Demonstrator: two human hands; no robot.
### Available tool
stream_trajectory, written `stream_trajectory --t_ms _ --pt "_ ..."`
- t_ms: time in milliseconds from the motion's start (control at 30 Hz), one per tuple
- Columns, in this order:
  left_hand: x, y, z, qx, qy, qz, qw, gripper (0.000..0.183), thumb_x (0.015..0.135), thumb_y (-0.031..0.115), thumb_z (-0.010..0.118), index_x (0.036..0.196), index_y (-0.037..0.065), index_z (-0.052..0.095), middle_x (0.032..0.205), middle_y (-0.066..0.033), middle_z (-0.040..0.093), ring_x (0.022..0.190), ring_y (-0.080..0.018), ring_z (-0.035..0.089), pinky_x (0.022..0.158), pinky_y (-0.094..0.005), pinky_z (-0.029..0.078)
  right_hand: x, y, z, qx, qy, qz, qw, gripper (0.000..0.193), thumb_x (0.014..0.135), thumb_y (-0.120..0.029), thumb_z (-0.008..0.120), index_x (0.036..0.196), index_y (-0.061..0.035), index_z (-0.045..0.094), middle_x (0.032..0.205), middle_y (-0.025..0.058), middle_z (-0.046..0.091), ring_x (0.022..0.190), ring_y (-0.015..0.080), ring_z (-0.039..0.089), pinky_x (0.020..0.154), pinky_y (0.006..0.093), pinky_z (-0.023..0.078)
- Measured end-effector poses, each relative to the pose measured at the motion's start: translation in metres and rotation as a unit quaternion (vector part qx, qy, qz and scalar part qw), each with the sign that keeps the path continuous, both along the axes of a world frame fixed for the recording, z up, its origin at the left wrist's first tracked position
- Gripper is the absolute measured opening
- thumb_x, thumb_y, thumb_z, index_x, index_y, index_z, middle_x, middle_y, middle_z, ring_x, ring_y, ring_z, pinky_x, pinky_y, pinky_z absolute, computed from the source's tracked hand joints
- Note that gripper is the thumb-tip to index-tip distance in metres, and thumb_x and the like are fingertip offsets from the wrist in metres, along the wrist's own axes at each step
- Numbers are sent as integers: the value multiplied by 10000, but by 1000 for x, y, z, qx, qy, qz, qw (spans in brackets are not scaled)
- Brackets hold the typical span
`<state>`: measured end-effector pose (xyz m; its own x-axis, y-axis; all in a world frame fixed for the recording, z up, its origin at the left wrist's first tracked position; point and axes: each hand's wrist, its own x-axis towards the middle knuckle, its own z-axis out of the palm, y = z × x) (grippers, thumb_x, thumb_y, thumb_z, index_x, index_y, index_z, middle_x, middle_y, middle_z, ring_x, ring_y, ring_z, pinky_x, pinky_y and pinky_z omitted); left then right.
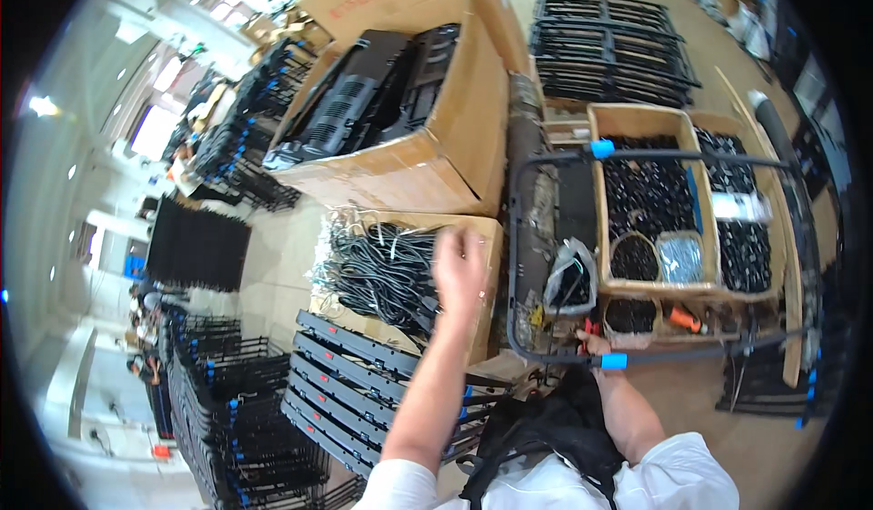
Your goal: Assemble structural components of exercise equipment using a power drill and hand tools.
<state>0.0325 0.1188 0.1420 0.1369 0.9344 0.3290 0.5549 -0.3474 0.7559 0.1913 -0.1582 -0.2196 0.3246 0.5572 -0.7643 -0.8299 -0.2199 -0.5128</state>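
My left hand [460,272] is over the right side of a carton [485,237] that holds a tangled heap of black cables [391,260]. Its fingers look bent but are smeared, and nothing plainly shows in them. Farther right, my right hand [595,345] is at the lower tube of a black metal frame [546,357] with blue sleeves [614,362]. Those fingers are closed and partly covered by the tube. Something small and red [592,326] shows right beside them; I cannot tell whether the hand grips it or the frame.
Beyond the cables, a large carton [391,178] holds black plastic panels [355,92]. Boxes of small black parts [647,178] are at the right, with a clear plastic bag [571,278] nearby. Grey bars [350,360] lie stacked near left; black frames [609,51] stand behind.
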Motion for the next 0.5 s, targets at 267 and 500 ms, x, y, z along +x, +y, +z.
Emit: stream_trajectory --t_ms 267,500 --pt "-92 282 154 195 249 206 926 436 914 339 748 1229 41 709 1229 -183 698 1184 -374 628 1047 -475 491 62 -77 -61 163 -8 274 948 301 932 -326 760 1134 -107 713 953 108 715 724 248 681 608 382 557" --pt "-53 357 170 -48 491 200 847 1082 770 701 799 1521 -13 485 1489 -263 578 1415 -380 533 1219 -483 362 133 -149 65 -116 -154 489 851 360 924 -242 768 1240 -77 716 987 81 753 792 215 691 688 373 576"
